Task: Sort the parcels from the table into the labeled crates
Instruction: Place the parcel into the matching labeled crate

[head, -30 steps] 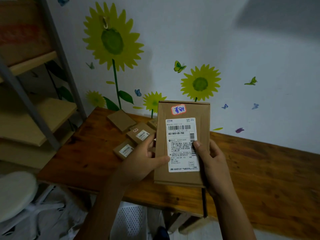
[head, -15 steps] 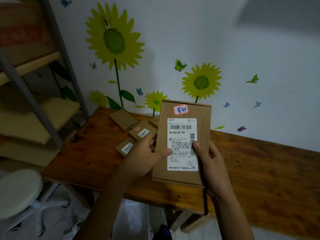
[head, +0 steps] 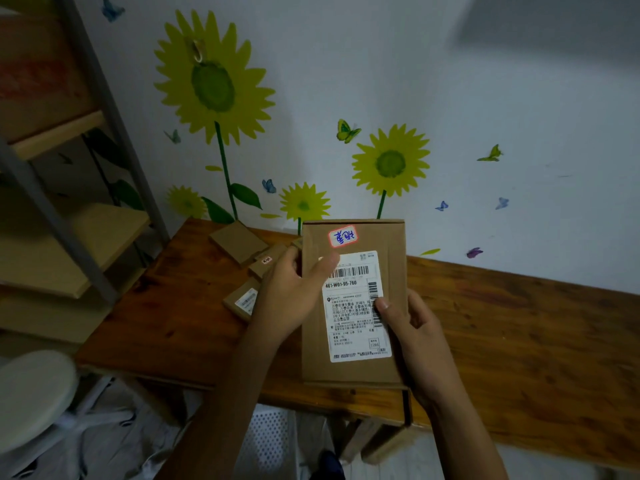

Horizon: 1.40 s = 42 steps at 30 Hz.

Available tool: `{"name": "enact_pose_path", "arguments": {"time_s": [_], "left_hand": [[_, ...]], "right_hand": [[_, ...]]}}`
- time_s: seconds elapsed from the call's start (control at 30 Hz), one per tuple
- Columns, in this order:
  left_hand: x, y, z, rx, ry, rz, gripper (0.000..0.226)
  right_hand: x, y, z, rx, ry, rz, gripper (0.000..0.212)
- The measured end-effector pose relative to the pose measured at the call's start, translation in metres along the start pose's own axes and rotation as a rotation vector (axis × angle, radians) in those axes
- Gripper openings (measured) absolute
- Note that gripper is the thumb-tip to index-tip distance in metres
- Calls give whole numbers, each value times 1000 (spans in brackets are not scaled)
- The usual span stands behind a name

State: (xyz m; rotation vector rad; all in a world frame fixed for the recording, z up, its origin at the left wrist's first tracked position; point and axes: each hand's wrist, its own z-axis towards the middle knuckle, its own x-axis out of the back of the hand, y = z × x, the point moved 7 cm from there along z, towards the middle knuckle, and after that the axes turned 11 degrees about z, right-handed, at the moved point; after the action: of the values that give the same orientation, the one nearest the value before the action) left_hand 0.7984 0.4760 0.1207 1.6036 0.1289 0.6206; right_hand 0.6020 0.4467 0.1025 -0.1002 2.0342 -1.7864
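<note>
A flat brown cardboard parcel [head: 391,244] is held upright in front of me above the wooden table [head: 519,327]. It carries a white shipping label and a small red-edged sticker with handwriting near its top. My left hand [head: 287,296] grips its left edge, thumb lying across the top of the label. My right hand [head: 412,327] grips the right edge, thumb on the label's barcode side. Several smaller brown parcels [head: 239,242] lie on the table behind my left hand, partly hidden by it.
A metal-framed shelf with wooden boards [head: 69,244] stands at the left. A white round stool [head: 34,393] is at the lower left. A white perforated crate [head: 270,441] shows under the table edge between my arms. The wall bears sunflower stickers.
My left hand slid up the parcel's left edge, and its thumb now reaches the top of the label. The parcel stays held upright in both hands.
</note>
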Motion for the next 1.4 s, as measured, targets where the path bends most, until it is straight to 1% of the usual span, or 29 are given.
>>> {"name": "enact_pose_path", "arguments": {"time_s": [0.1, 0.17, 0.2, 0.23, 0.27, 0.33, 0.37, 0.47, 0.53, 0.6, 0.67, 0.73, 0.8, 0.83, 0.87, 0.9, 1.0, 1.03, 1.1, 1.23, 1.27, 1.3, 1.33, 1.37, 1.4], "left_hand": [[-1, 11, 8, -15, 19, 35, 56], [-8, 12, 8, -14, -4, 39, 49], [-14, 9, 5, -12, -34, 19, 39], [-24, 3, 0, 0, -95, -6, 29], [-39, -3, -6, 21, -187, -25, 25], [-67, -18, -20, 61, -360, -21, 29], [-79, -22, -25, 63, -399, -8, 29], [-117, -17, -30, 57, -405, -36, 26], [-156, -6, -33, 75, -422, -49, 25], [-206, 10, -45, 90, -482, -79, 21], [-256, 29, -59, 87, -523, -86, 17], [-327, 57, -86, 43, -591, -91, 14], [-390, 86, -118, -11, -627, -92, 21], [-434, 102, -139, -41, -661, -79, 25], [-475, 122, -161, -69, -693, -75, 26], [-495, 133, -171, -87, -711, -74, 26], [-603, 180, -218, -167, -816, -64, 28], [-620, 187, -222, -160, -827, -82, 29], [-680, 207, -250, -172, -896, -80, 31], [-793, 258, -301, -236, -1039, -119, 34], [-832, 271, -315, -267, -1068, -127, 35], [-845, 277, -320, -272, -1082, -117, 37], [-895, 287, -336, -290, -1109, -122, 39], [-902, 288, -337, -302, -1114, -106, 41], [-938, 295, -346, -316, -1127, -121, 43]], "right_hand": [[5, 2, -3, -9, -4, -3, 41], [11, 3, -4, -13, 11, 15, 41], [16, 4, -4, -14, 25, 31, 41], [21, 5, -4, -14, 50, 49, 42], [30, 5, -3, -10, 90, 83, 42], [49, 7, -3, -9, 182, 142, 45], [59, 7, -3, -16, 218, 153, 47], [96, 3, -7, -25, 278, 144, 49], [135, -4, -17, -7, 349, 145, 39], [183, -9, -36, 4, 449, 142, 29], [232, -17, -57, 25, 558, 113, 26], [301, -29, -92, 57, 695, 122, 25], [366, -40, -129, 72, 817, 132, 29], [405, -51, -153, 96, 868, 142, 31], [445, -61, -174, 118, 906, 146, 32], [465, -69, -184, 117, 939, 136, 33], [564, -101, -232, 180, 1042, 143, 36], [580, -110, -237, 179, 1066, 131, 37], [632, -130, -268, 213, 1131, 125, 38], [732, -173, -318, 300, 1249, 118, 34], [766, -181, -332, 321, 1276, 116, 33], [777, -187, -336, 320, 1293, 106, 31], [820, -194, -350, 346, 1320, 110, 29], [826, -197, -352, 340, 1326, 98, 29], [858, -204, -360, 354, 1345, 94, 31]]}}
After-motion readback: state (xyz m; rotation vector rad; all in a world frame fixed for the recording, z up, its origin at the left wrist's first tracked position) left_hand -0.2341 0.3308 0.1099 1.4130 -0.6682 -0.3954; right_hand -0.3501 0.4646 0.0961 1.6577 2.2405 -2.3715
